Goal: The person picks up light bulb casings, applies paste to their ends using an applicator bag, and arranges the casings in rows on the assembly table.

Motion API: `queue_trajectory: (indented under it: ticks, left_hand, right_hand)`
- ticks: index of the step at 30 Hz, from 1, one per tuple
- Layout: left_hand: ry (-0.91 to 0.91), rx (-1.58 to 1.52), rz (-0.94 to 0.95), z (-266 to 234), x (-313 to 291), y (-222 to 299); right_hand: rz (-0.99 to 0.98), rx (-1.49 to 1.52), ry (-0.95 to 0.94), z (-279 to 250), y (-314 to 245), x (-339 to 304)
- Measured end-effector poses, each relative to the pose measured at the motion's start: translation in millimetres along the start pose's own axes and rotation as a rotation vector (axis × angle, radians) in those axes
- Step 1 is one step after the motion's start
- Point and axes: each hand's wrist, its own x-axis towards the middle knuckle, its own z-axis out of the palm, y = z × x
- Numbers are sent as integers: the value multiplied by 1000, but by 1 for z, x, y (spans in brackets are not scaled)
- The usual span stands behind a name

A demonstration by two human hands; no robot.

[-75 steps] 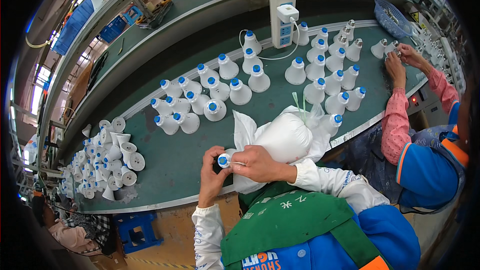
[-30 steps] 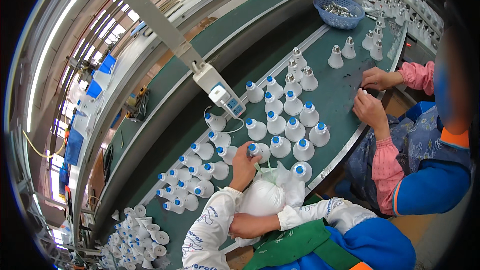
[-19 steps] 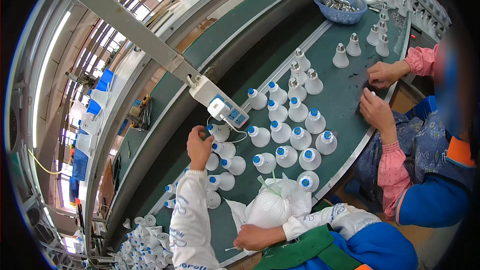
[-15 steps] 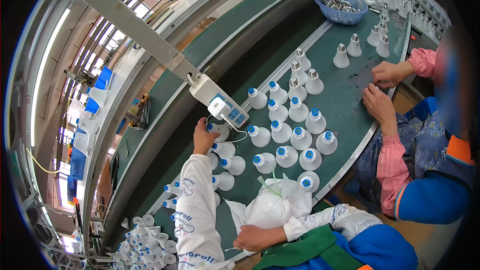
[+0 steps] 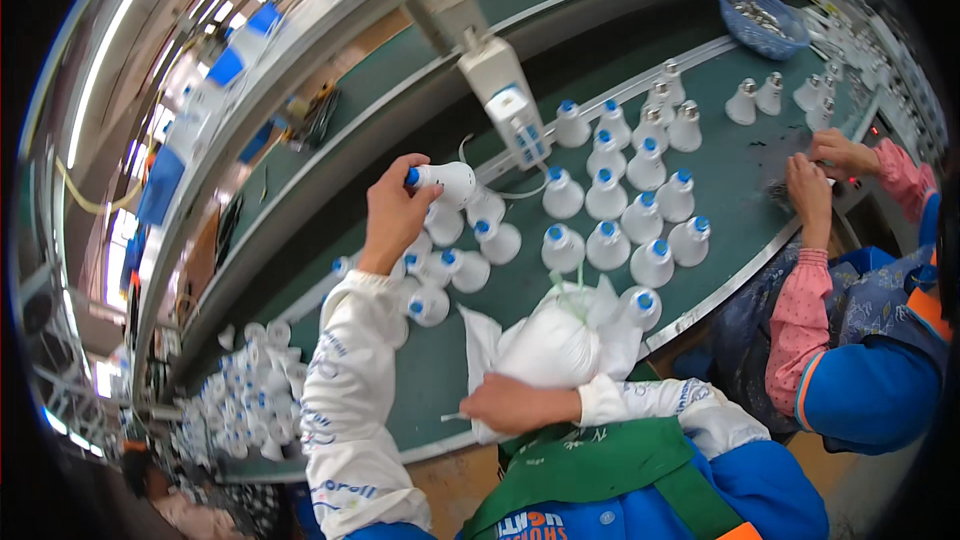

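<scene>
My left hand (image 5: 392, 212) grips a white light bulb housing (image 5: 450, 181), tipped on its side with its blue end to the left, held above other bulbs. Below it stand several upright blue-ended bulbs (image 5: 468, 271) on the green belt. My right hand (image 5: 520, 404) is closed in front of a white plastic bag (image 5: 550, 345), knotted with a green tie. A thin white tip (image 5: 455, 417) pokes out from the right hand's fingers; the rest of it is hidden. Right of the bag, one more bulb (image 5: 641, 307) leans over.
A white power strip (image 5: 505, 100) hangs from a post over the belt. Rows of bulbs (image 5: 606, 194) fill the middle, with metal-capped ones (image 5: 685, 127) beyond. A co-worker's hands (image 5: 815, 180) work at right. A blue basket (image 5: 762, 25) holds metal caps. Bulbs are heaped (image 5: 245, 390) at lower left.
My left hand has taken hold of a bulb beside the power strip, lifted it and tilted it over. My right hand stays by the bag. The whole view has shifted.
</scene>
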Motion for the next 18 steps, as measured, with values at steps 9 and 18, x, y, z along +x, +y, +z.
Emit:
queue_trajectory:
  ticks: [9,18]
  left_hand:
    - [119,-31,-271,-95,-210,-34]
    - [170,-220,-442,-12,-294,-52]
  right_hand:
    - [146,197,22,-22,-19,4]
    - [161,190,185,-18,-26,1]
